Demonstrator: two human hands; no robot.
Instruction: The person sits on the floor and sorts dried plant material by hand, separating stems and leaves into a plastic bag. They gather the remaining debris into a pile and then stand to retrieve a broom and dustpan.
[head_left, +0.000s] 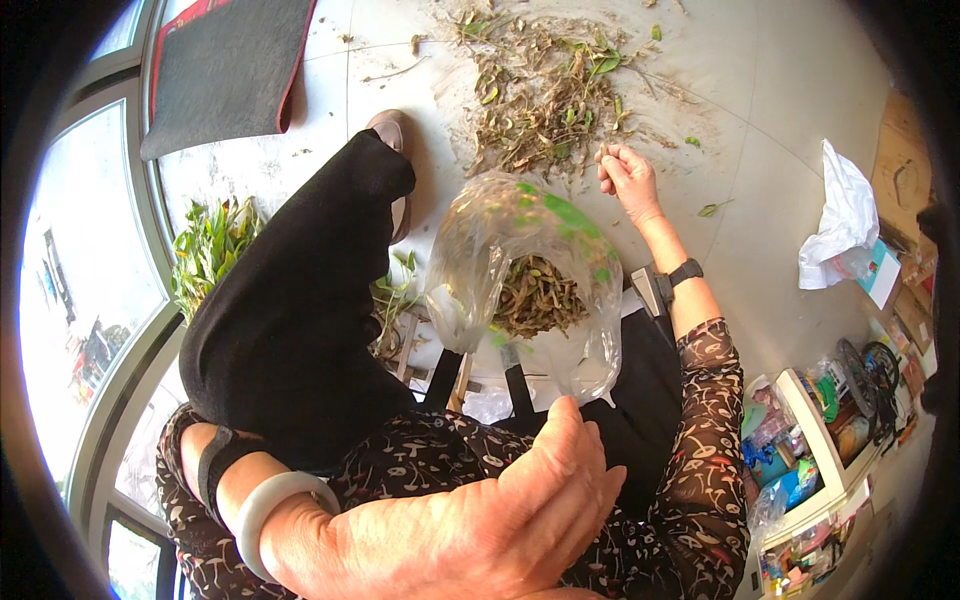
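My right hand is at the near right edge of a heap of dry leaves and pods on the floor. Its thumb and fingers pinch a small brown piece, too small to name surely. Between my knees a clear plastic bag with green print gapes open. Dried brown pods lie inside it. My left hand is raised close to the camera over my lap, below the bag's near edge and apart from it. Its palm is hidden, so I cannot see whether it holds anything.
Green leafy stalks lie left of my leg, by the glass door. A dark mat is at the upper left. On the right are a white plastic bag and a cluttered shelf unit. Loose stems lie beside my knee.
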